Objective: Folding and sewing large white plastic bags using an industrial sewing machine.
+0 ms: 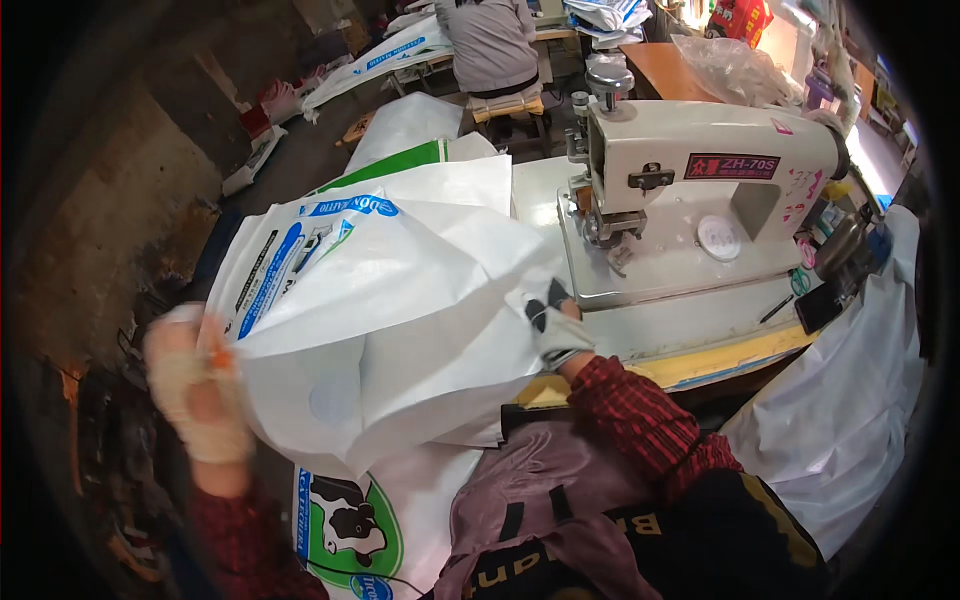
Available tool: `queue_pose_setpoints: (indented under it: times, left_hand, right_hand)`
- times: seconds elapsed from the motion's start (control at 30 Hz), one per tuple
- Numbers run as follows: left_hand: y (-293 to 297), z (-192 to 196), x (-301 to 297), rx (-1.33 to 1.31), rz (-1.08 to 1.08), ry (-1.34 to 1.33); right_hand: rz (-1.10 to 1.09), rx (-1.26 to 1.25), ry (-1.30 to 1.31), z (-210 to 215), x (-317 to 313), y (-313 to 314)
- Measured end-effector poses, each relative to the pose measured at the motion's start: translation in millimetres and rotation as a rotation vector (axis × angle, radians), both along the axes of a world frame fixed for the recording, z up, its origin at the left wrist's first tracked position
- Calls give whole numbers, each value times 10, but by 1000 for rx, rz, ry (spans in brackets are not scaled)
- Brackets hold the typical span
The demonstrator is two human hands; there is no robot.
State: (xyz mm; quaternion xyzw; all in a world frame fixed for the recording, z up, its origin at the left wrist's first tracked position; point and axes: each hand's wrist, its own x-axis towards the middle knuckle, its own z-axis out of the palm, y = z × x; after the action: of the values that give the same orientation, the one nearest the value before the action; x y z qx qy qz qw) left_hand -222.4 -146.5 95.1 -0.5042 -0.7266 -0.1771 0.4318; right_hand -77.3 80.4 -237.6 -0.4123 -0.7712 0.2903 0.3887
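Observation:
A large white woven sack [430, 270] with blue printing is spread before me, its near side lifted and bulging. At the sack's edge by the sewing machine [690, 180], my right hand [558, 330], in a pale glove with dark fingertips, is closed on the white material. My left hand [200, 390], also in a pale glove, is beside the sack's left edge. Motion smears it, so its fingers and grip are unclear; a small orange patch [216, 345] shows next to them. Below hangs another white sack [430, 500] with a cow picture on green.
The pale machine stands on a yellow-edged table [660, 375] holding a dark phone [820, 312] and a pen [776, 308]. White sheeting [850, 390] drapes at the right. Farther back, a person [492, 45] sits on a stool [508, 105] near more sacks.

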Motion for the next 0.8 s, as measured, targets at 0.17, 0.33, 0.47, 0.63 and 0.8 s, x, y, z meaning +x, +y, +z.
queue_pose_setpoints:
  times: [0.17, 0.33, 0.47, 0.63, 0.8]
  left_hand:
    - [654, -1514, 193, -909, -345, -429]
    - [1419, -989, -450, -32, -475, -850]
    - [1678, -720, -208, -169, -204, -1421]
    - [1621, -486, -223, 139, -237, -1717]
    - [1675, -467, 91, 730, -766, -1594]
  right_hand:
    - [336, -119, 126, 812, 373, -541]
    - [316, 64, 42, 694, 1254, -452]
    - [284, 176, -159, 738, 1517, -298]
    - [292, -51, 127, 593, 1597, -314]
    - [345, 177, 89, 584, 1613, -221]
